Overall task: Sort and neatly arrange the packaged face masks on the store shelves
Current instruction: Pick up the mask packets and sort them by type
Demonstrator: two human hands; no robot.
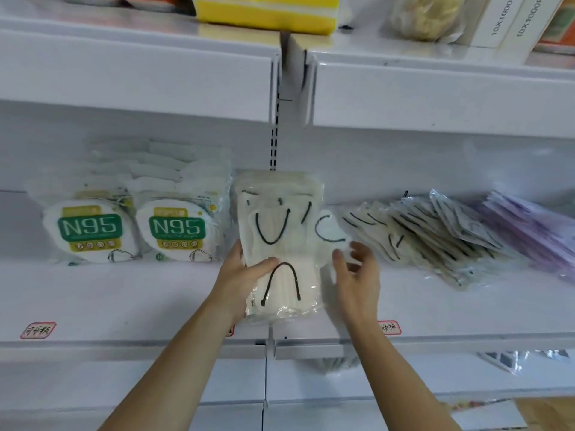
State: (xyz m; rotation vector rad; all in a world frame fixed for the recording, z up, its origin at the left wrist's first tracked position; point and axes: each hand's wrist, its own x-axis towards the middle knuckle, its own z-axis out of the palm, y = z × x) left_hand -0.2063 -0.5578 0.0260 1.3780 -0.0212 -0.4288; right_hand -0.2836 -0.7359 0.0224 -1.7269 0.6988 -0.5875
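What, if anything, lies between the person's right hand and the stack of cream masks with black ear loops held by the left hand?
Nothing visible does. The right hand hovers open just to the right of the cream mask stack, which the left hand holds by its left edge. Only bare white shelf shows in the narrow gap; the loose packs lie farther right.

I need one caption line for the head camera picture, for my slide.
Left hand grips a stack of cream masks on the white shelf; right hand hovers open beside it.

Cream mask packs [280, 244] stacked mid-shelf
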